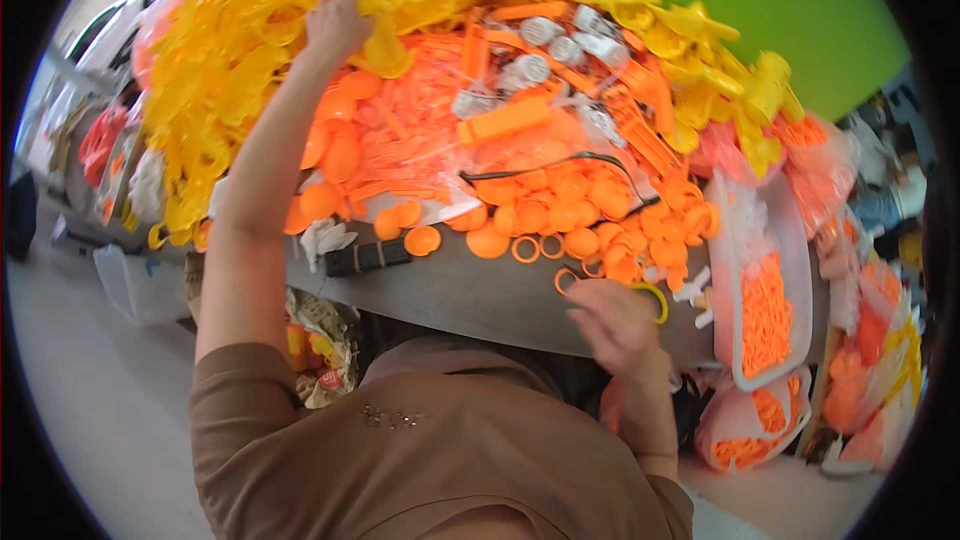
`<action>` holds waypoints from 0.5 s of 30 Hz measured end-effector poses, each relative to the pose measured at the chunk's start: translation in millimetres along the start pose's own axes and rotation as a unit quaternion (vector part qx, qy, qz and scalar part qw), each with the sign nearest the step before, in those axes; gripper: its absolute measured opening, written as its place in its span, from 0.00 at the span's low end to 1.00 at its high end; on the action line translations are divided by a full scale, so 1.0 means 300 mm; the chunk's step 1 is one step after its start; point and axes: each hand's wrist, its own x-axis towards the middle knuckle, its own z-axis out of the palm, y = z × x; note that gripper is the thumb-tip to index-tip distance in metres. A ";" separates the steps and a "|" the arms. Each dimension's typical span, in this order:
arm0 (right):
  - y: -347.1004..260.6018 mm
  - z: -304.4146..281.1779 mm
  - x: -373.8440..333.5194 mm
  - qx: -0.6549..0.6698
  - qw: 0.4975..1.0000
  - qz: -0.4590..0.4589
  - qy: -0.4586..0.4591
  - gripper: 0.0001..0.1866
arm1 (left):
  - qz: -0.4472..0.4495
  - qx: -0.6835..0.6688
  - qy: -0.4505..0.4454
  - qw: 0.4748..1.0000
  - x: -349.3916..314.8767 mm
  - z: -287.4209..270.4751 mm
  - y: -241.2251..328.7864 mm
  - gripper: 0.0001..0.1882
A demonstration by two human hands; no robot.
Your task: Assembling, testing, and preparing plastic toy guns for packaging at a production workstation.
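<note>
My left hand (338, 28) reaches far over the table into a big heap of yellow plastic parts (235, 70). Its fingers bend down among them, and their tips are hidden, so a grip cannot be made out. Just right of it lies a rounded yellow part (384, 52). Close to the table's near edge, my right hand (622, 328) is slightly blurred, its fingers loosely stretched to the left with nothing visible in them. Beside its fingertips are an orange ring (566, 281) and, past the hand, a yellow ring (654, 302).
Orange round caps (570, 205) and silvery wrapped pieces (528, 71) cover the middle of the table (470, 295). A dark block (367, 257) lies near the front edge. At right stands a clear bin (734, 325) with small orange pieces; a filled bag (755, 420) sits below it.
</note>
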 end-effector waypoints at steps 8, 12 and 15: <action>0.000 0.169 -0.122 0.034 0.997 0.052 -0.055 0.12 | -0.031 0.135 -0.080 0.987 0.091 0.100 -0.001 0.24; 0.015 0.154 -0.165 0.026 0.996 0.085 -0.023 0.10 | -0.018 0.072 -0.056 0.996 0.113 0.051 -0.046 0.25; 0.020 0.146 -0.159 -0.003 0.996 0.092 0.007 0.10 | -0.070 -0.050 -0.048 0.995 0.121 0.042 -0.042 0.28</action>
